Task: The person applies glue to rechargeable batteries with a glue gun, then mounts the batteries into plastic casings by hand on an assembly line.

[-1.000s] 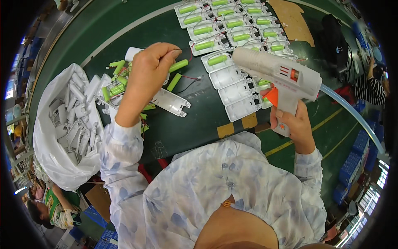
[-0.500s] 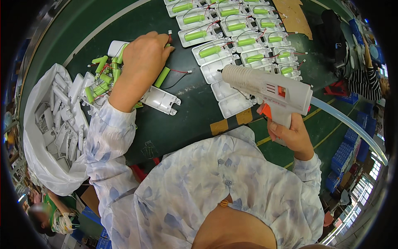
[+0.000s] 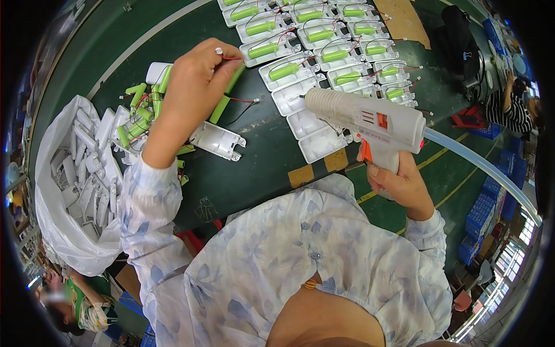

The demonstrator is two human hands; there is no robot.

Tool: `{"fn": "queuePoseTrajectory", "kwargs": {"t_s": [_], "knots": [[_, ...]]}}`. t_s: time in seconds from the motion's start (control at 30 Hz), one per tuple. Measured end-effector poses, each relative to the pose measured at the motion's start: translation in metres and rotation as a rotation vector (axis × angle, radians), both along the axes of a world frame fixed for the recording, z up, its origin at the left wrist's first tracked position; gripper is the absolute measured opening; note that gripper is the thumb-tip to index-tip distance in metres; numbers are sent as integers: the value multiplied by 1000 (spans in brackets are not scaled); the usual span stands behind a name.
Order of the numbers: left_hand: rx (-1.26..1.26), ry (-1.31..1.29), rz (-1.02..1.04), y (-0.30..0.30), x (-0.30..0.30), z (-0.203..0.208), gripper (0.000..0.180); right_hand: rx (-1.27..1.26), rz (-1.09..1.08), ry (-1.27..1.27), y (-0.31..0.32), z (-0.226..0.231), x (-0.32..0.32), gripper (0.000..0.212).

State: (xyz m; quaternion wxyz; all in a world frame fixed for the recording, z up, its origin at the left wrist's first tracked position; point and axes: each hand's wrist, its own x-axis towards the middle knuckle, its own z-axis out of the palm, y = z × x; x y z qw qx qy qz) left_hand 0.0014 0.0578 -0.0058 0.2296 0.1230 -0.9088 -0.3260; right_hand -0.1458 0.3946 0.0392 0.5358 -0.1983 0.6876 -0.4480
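My left hand (image 3: pixel 196 84) is closed on a green cylindrical battery (image 3: pixel 235 78), whose red wire and small white connector stick up by the fingers. Just below it, another wired green battery (image 3: pixel 219 110) lies on the table beside a loose white plastic shell (image 3: pixel 217 140). My right hand (image 3: pixel 399 180) grips the handle of a white hot glue gun (image 3: pixel 361 118) with an orange trigger and a thick clear glue stick (image 3: pixel 480 165) at its back. The gun's nozzle points left, over the empty white shells (image 3: pixel 321 146) at the near end of the rows.
Rows of white shells with green batteries (image 3: pixel 283 71) cover the far middle of the green table (image 3: pixel 260 150). Loose batteries (image 3: pixel 139 127) are heaped at left, next to a white bag (image 3: pixel 52 231) full of white parts. Cardboard (image 3: pixel 404 23) lies at the far right. Co-workers sit on both sides.
My left hand has lifted slightly and turned, bringing the battery it holds into clearer view. The glue gun has shifted slightly left in the picture, as have the shell rows.
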Motion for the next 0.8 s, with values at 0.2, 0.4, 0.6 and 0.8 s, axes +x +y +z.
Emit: {"fn": "queuePoseTrajectory", "kwargs": {"t_s": [0.2,0.4,0.6,0.8], "knots": [[-11,134,-115,46,-23,3,4,-74,-60,23,7,-2,5,45],[-245,140,-204,65,-56,-28,4,-120,-117,-39,16,-5,5,41],[-356,107,-206,70,-60,-40,8,-110,-152,-34,19,-7,11,51],[-365,101,-116,67,-45,-14,16,-97,-103,-33,19,-12,9,47]]}}
